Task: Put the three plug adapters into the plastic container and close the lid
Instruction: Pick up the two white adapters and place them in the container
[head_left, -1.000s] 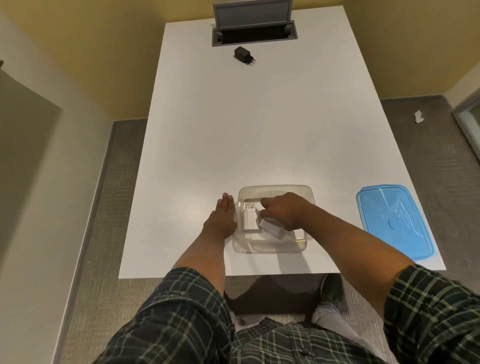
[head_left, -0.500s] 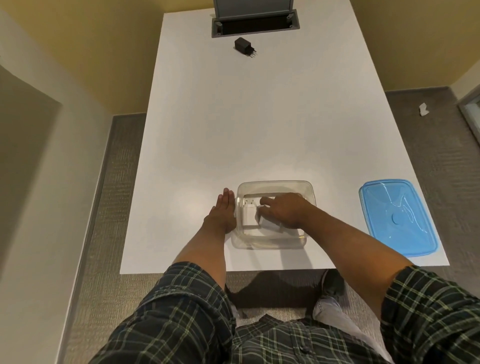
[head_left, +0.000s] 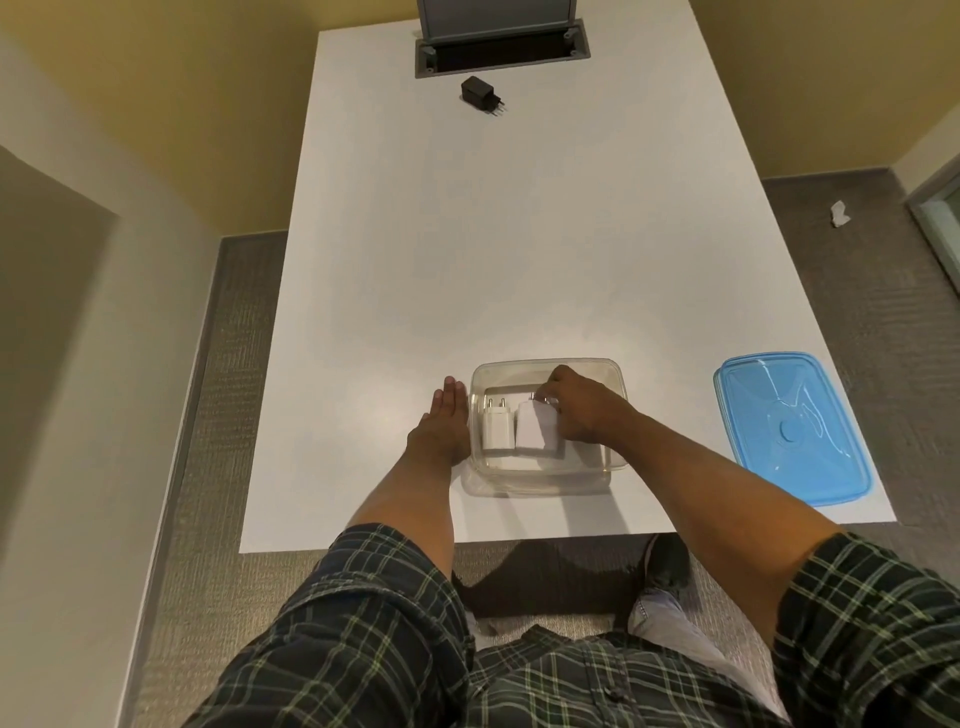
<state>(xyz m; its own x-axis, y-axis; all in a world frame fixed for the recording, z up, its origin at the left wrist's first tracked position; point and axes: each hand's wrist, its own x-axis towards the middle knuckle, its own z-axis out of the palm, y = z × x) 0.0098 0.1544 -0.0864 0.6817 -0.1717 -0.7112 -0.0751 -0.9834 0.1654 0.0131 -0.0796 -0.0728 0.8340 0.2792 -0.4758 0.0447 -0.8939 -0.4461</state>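
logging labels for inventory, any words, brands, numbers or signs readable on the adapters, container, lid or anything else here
None: no text can be read anywhere in this view.
Two white adapters in the clear container: faces look blank.
Black adapter at the table's far end: too small to tell any print.
Blue lid: only raised moulded shapes, no legible letters.
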